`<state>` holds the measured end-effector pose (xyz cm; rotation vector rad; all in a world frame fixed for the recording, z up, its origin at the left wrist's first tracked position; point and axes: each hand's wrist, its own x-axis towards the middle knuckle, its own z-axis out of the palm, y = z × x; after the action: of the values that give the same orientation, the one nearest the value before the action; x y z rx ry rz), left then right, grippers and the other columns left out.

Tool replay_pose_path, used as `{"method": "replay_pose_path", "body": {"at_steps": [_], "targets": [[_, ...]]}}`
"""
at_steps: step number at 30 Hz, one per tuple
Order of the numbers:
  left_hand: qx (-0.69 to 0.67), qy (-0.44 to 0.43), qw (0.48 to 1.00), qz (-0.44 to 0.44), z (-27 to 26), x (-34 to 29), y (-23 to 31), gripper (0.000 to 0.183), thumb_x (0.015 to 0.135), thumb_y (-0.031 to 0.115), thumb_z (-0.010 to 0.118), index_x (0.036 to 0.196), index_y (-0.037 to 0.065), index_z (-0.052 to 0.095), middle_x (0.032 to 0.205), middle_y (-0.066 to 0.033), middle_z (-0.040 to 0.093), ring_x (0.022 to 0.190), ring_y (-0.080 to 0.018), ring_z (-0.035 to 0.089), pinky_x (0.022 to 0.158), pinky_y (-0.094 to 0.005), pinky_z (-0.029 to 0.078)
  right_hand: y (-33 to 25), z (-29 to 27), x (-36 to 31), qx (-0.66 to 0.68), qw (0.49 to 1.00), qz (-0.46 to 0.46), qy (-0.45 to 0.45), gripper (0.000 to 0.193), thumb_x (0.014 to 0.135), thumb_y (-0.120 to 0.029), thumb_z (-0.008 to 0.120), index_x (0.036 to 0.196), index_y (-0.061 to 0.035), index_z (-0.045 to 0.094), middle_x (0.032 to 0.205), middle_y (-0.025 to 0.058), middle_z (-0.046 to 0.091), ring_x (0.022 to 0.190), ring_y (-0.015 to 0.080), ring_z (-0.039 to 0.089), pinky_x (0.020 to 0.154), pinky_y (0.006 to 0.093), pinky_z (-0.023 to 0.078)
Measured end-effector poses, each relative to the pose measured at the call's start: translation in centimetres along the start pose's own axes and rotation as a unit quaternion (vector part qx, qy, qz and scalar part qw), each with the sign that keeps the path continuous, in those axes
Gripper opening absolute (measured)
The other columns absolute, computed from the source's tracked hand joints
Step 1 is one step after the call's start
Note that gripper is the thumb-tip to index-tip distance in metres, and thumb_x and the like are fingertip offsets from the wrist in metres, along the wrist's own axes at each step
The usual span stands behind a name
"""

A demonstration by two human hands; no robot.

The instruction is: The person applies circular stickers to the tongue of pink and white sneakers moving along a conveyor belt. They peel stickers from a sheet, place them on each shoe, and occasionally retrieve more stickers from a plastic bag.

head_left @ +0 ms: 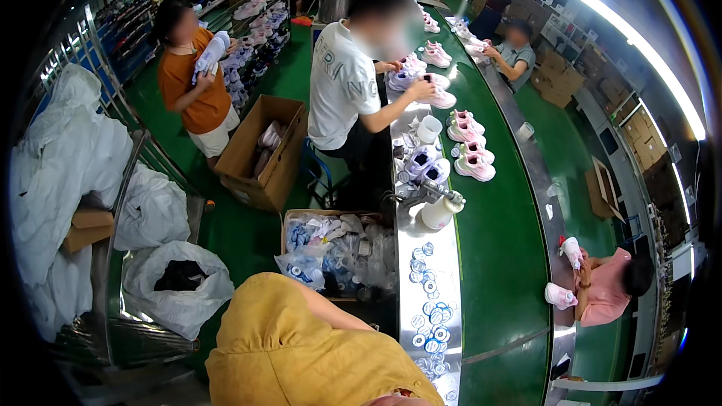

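Note:
Neither of my hands shows in the head view. A yellow sleeve (278, 316) and a short stretch of my bare arm (335, 308) come in at the lower edge, and the rest is hidden behind the yellow garment. Nearest to the arm is a metal ledge (408, 286) along the conveyor, strewn with several round blue-and-white stickers (431, 323). Further up the ledge stands a white bottle with a spray-type top (441, 210). Beyond it are white-and-purple sneakers (425, 164) and a white cup (429, 129).
The green conveyor belt (500, 256) carries pink sneakers (474, 159). A co-worker in a white shirt (338, 90) holds a shoe; another in pink (609, 289) handles shoes across the belt. Boxes (259, 154), a scrap-filled carton (338, 252) and white sacks (177, 286) stand left.

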<state>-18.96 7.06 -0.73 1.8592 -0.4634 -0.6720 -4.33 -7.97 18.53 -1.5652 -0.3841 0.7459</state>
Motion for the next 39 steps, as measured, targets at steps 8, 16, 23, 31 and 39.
{"method": "replay_pose_path", "body": {"at_steps": [8, 16, 23, 31, 39], "targets": [[-0.023, 0.006, 1.000, -0.010, 0.4, -0.4, -0.7, 0.032, 0.087, 0.030, 0.056, 0.099, 0.002, 0.063, 0.096, -0.0150, 0.066, 0.084, -0.0306, 0.064, 0.066, -0.0391, 0.050, -0.2, -0.4, -0.4, -0.003, 1.000, -0.009, 0.006, 0.029, 0.087, -0.014, 0.061, 0.112, 0.0013, 0.057, 0.109, 0.0104, 0.058, 0.102, 0.0191, 0.054, 0.086, 0.0314, 0.044], [-0.055, 0.061, 0.996, -0.026, 2.2, -0.4, -5.3, 0.033, 0.088, 0.030, 0.056, 0.100, 0.001, 0.063, 0.098, -0.0143, 0.066, 0.085, -0.0295, 0.064, 0.067, -0.0382, 0.050, -0.5, -0.1, -0.4, -0.006, 1.000, -0.014, 0.001, 0.030, 0.087, -0.013, 0.060, 0.113, 0.0012, 0.057, 0.110, 0.0108, 0.057, 0.103, 0.0194, 0.054, 0.087, 0.0317, 0.043], [-0.163, 0.263, 0.946, -0.100, -4.1, -8.3, 5.2, 0.039, 0.085, 0.038, 0.064, 0.096, 0.000, 0.061, 0.091, -0.0129, 0.066, 0.080, -0.0220, 0.063, 0.067, -0.0340, 0.049, -0.7, -0.2, -0.3, -0.012, 1.000, -0.018, 0.002, 0.030, 0.087, -0.013, 0.060, 0.113, 0.0010, 0.056, 0.110, 0.0111, 0.057, 0.104, 0.0197, 0.054, 0.088, 0.0320, 0.043], [-0.079, 0.832, 0.537, -0.115, -9.0, -22.7, 5.1, 0.031, 0.076, 0.018, 0.077, 0.091, 0.004, 0.052, 0.076, -0.0032, 0.056, 0.067, -0.0132, 0.053, 0.063, -0.0275, 0.047, -1.2, -0.4, 0.1, -0.021, 1.000, -0.019, -0.004, 0.031, 0.087, -0.013, 0.059, 0.114, 0.0008, 0.056, 0.111, 0.0115, 0.057, 0.105, 0.0201, 0.053, 0.089, 0.0322, 0.042], [-0.115, 0.900, 0.411, 0.092, -8.8, -31.5, 17.3, 0.025, 0.087, 0.014, 0.066, 0.104, 0.005, 0.049, 0.072, 0.0019, 0.051, 0.054, -0.0028, 0.041, 0.046, -0.0176, 0.033, -1.4, -1.1, -1.0, -0.036, 0.998, -0.051, -0.027, 0.031, 0.087, -0.012, 0.058, 0.115, 0.0007, 0.055, 0.112, 0.0118, 0.056, 0.106, 0.0204, 0.053, 0.090, 0.0325, 0.042]]}}
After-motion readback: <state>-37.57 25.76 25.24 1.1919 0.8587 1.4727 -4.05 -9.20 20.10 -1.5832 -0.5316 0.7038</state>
